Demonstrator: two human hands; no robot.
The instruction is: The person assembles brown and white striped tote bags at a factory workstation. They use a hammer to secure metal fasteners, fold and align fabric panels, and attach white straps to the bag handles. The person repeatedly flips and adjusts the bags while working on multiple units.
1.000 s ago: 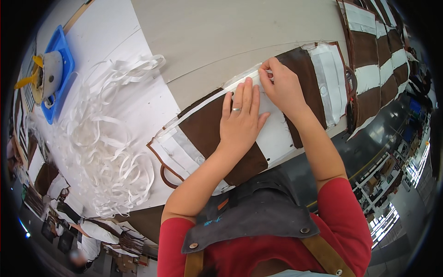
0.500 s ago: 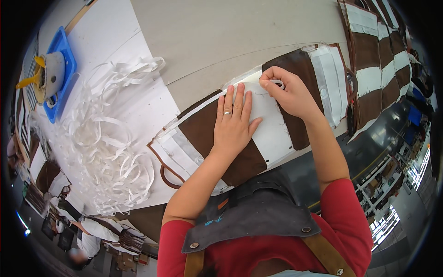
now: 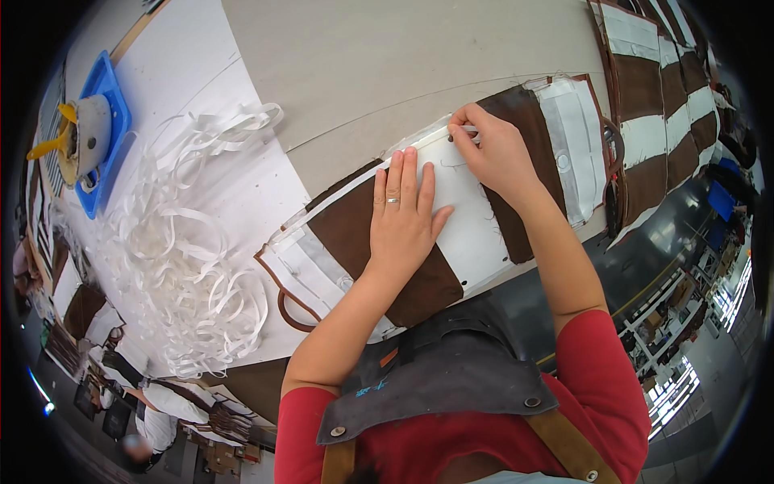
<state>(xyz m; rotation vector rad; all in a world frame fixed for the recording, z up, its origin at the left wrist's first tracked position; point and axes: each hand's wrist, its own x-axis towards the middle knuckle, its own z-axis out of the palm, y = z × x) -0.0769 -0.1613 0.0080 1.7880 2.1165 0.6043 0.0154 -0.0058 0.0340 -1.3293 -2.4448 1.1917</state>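
Observation:
A brown and white striped panel (image 3: 468, 226) of leather-like sheet lies across the table in front of me, with a brown loop handle (image 3: 294, 313) at its left end. My left hand (image 3: 405, 214) rests flat on it, fingers stretched, fingertips near the far edge. To the right, my right hand (image 3: 490, 153) pinches a short white strip of tape (image 3: 470, 129) at the far edge of the panel's white middle section. Most of that strip is hidden by the fingers. A narrow white band (image 3: 355, 177) runs along the far edge.
Left of the panel sprawls a tangled heap of white tape (image 3: 189, 266). Beyond it a white pot (image 3: 93, 129) with yellow-handled tools stands on a blue tray (image 3: 113, 89). More striped panels (image 3: 645, 121) lie at the right. A person (image 3: 153, 427) is at lower left.
My right hand has moved slightly away from me and left, bringing the white strip to the panel's far edge. The left hand remains flat, and the panel has barely shifted.

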